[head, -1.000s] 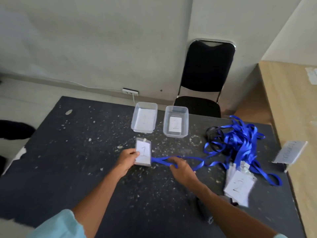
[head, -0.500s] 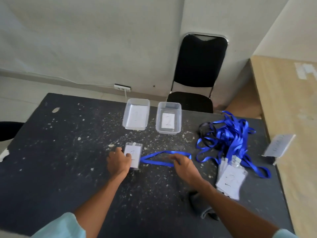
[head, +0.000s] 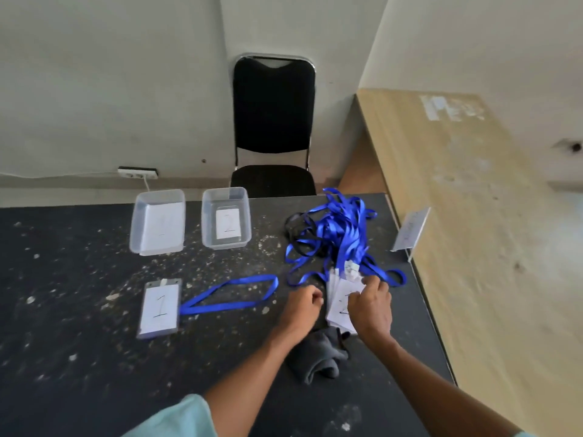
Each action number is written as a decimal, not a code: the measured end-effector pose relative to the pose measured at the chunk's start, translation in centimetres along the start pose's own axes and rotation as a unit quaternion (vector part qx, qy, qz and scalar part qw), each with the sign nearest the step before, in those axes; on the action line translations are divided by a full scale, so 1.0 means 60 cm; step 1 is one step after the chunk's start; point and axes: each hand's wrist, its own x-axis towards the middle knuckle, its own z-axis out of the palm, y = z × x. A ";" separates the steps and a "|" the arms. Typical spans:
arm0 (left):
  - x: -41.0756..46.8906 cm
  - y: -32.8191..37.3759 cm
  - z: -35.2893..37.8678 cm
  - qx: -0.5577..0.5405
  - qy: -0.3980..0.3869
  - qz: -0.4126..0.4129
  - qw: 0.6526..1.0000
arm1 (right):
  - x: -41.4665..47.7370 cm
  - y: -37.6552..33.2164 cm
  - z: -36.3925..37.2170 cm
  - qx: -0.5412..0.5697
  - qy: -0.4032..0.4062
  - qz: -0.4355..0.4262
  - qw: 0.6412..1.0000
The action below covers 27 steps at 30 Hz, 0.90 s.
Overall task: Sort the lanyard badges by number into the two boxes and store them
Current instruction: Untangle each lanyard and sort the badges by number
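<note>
A badge marked 1 (head: pixel 160 307) lies flat on the dark table (head: pixel 79 357), and its blue lanyard (head: pixel 232 294) loops off to the right. Neither hand touches it. Behind it stand two clear boxes: the left box (head: pixel 136 228) and the right box (head: pixel 209 228), which holds a card marked 2. A stack of badges (head: pixel 339 305) showing a 2 lies below a tangled pile of blue lanyards (head: pixel 337 228). My right hand (head: pixel 372 307) lies over the stack and pinches the top badge's upper edge. My left hand (head: pixel 303 307) sits curled at the stack's left edge; its grip is hidden.
A grey cloth (head: pixel 318 357) lies under my forearms. A black lanyard (head: pixel 298 230) is mixed into the pile. A small card stand (head: pixel 410 230) sits at the table's right edge, beside a wooden desk (head: pixel 473 231). A black chair (head: pixel 273 121) stands behind the table.
Both hands let go of the badge marked 1 and its lanyard and moved right to the badge stack. The camera view also swung to the right.
</note>
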 end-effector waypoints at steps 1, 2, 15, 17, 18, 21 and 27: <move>0.001 0.007 0.017 0.001 -0.012 -0.006 1.000 | 0.000 0.009 -0.001 0.017 -0.022 0.023 0.999; 0.001 0.011 0.030 0.000 -0.021 -0.010 1.000 | -0.001 0.017 0.000 0.037 -0.042 0.032 0.998; -0.006 0.017 0.038 -0.123 -0.017 -0.072 0.990 | -0.028 0.021 0.005 0.115 -0.096 0.009 0.989; -0.008 0.014 0.033 -0.152 -0.018 -0.082 0.985 | -0.031 0.021 0.009 0.097 -0.098 -0.025 0.990; -0.010 0.012 0.029 -0.173 -0.019 -0.090 0.981 | -0.032 0.020 0.011 0.082 -0.094 -0.046 0.991; -0.008 -0.002 0.015 -0.195 -0.027 -0.106 0.975 | -0.033 0.013 0.017 0.041 -0.099 -0.098 0.989; -0.018 -0.037 -0.044 -0.277 -0.013 -0.125 0.953 | -0.069 0.000 0.025 -0.036 0.007 -0.279 0.960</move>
